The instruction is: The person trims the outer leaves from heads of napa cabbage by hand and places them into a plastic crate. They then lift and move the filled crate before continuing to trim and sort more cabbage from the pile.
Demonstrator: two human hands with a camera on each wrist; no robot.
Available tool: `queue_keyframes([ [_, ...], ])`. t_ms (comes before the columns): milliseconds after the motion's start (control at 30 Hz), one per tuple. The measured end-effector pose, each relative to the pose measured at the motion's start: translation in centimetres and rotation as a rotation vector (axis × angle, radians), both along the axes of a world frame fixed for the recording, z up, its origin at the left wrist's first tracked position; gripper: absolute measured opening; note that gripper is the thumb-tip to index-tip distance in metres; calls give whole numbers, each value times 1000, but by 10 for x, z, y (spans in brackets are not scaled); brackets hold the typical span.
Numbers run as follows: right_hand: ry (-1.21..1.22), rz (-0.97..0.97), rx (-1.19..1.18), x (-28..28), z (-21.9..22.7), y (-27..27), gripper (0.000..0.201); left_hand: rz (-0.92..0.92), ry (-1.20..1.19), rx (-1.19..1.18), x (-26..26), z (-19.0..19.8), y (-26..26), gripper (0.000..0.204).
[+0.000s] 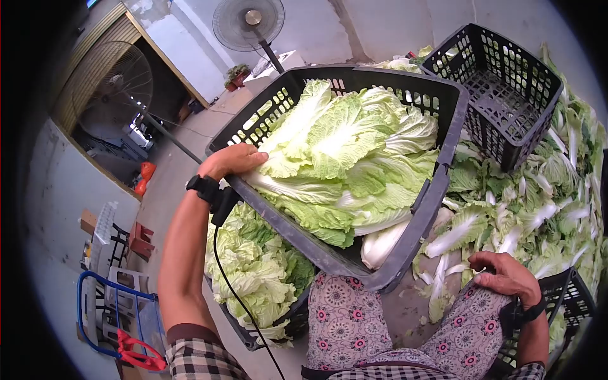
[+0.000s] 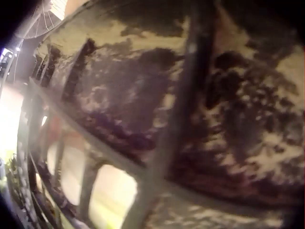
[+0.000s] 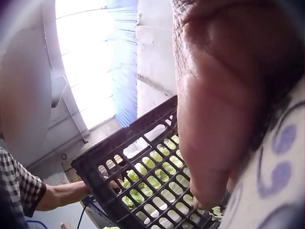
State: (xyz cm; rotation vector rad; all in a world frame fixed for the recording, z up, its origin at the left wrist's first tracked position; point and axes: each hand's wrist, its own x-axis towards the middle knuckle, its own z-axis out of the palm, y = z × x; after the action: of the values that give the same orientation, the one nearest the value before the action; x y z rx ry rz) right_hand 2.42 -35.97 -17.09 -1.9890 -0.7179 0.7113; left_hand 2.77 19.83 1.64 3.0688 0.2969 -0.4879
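A black plastic crate (image 1: 453, 145) heaped with pale green Chinese cabbage leaves (image 1: 342, 139) stands tilted in front of my knees. My left hand (image 1: 233, 159) grips its left rim, with fingertips reaching over to the leaves. Close up, the left wrist view shows the crate's dirty, ribbed side wall (image 2: 128, 86). Inside the crate's near corner lies a white cabbage stem (image 1: 385, 244). My right hand (image 1: 503, 277) rests over my right knee with loosely curled fingers, holding nothing. In the right wrist view, its fingers (image 3: 205, 129) hang beside the patterned trousers (image 3: 271, 167).
Another crate of leaves (image 1: 253, 266) stands below at the left. An empty black crate (image 1: 506, 107) sits at the back right on piled loose leaves (image 1: 538, 209). At the lower right is one more crate (image 1: 573, 297). Two fans (image 1: 248, 22) and a blue-framed trolley (image 1: 117, 288) stand farther off.
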Motion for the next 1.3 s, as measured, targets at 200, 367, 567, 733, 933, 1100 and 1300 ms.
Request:
queue_keyframes([
  [200, 41, -61, 66, -1, -5, -1, 59, 54, -179, -223, -13, 18, -25, 60],
  [367, 107, -96, 133, -3, -8, -2, 56, 44, -171, -512, -31, 33, -31, 59],
  [567, 102, -118, 164, -6, -9, -6, 51, -27, -221, -318, -44, 29, -54, 38],
  [733, 41, -123, 165, -9, -10, -8, 48, -181, -366, -157, -57, 23, -54, 29],
  [933, 8, -178, 193, -18, -4, -12, 46, -129, -826, -749, -86, 62, -100, 46],
  [1100, -219, -394, 370, -30, 3, -16, 46, -374, -1147, -862, -94, 77, -145, 45],
  [1300, -803, -649, 458, -50, 67, -17, 86, -760, -1179, -949, -99, 70, -225, 46],
])
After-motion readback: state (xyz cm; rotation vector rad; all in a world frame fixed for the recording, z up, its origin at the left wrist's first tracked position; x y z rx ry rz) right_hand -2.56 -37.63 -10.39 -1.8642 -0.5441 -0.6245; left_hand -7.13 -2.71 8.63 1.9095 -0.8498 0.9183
